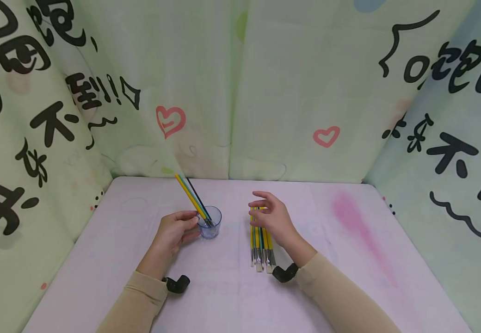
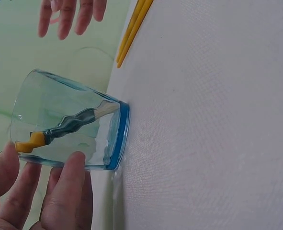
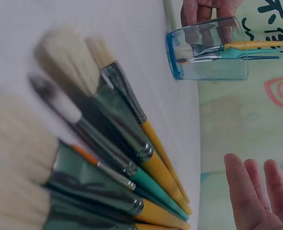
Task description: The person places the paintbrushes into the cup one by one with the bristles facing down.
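A clear bluish cup (image 1: pixel 210 230) stands upright on the table, left of centre. Three slim paintbrushes (image 1: pixel 192 195) with yellow, teal and dark handles lean in it, bristles down, as the right wrist view shows. My left hand (image 1: pixel 177 230) holds the cup's near-left side, thumb by the rim and fingers along the wall (image 2: pixel 60 196). To the right lies a row of several paintbrushes (image 1: pixel 261 247), yellow and teal handles pointing away, bristles toward me. Over their handle ends hovers my right hand (image 1: pixel 273 217), fingers loosely spread and holding nothing.
The table (image 1: pixel 224 296) has a pale pinkish cover with a pink stain at right. Patterned curtains (image 1: pixel 282 92) with black writing and hearts enclose its back and sides. A black wrist mount (image 1: pixel 285 273) on the right arm sits close beside the brush bristles.
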A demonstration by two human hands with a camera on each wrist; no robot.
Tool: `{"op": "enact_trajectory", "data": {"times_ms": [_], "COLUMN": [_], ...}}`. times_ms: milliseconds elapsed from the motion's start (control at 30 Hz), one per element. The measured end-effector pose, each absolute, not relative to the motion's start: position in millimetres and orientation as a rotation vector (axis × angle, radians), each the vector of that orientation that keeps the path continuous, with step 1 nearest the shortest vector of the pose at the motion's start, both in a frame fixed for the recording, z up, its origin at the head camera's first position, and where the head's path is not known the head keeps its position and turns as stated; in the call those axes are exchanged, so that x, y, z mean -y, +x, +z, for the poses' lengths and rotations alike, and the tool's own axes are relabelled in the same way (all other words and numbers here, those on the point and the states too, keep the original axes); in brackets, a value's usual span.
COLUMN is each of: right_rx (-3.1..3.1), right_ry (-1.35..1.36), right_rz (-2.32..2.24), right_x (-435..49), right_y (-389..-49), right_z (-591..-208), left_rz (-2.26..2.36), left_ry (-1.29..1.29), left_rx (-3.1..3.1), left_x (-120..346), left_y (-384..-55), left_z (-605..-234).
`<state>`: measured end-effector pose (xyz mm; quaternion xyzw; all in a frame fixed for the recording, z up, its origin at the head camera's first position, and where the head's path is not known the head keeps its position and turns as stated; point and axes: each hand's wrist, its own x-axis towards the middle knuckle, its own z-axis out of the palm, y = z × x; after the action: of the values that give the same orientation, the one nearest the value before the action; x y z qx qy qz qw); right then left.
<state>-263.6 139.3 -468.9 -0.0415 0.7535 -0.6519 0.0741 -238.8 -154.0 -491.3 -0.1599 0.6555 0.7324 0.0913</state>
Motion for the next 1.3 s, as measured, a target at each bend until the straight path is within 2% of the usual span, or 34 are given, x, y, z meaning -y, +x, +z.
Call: {"op": "enact_trajectory", "data": {"times_ms": [1300], "right_rx": [-2.487], "right_ry": [0.172], "right_rz": [-1.623], "right_x": [-173.9], "right_y": [-262.4], "right_z": [-475.8], "left_rz": [2.169], "left_ry": [-0.487], "left_rx": [-1.928], "left_x": [154.7], "left_y": [-238.5], "left_z": [-492.0]}}
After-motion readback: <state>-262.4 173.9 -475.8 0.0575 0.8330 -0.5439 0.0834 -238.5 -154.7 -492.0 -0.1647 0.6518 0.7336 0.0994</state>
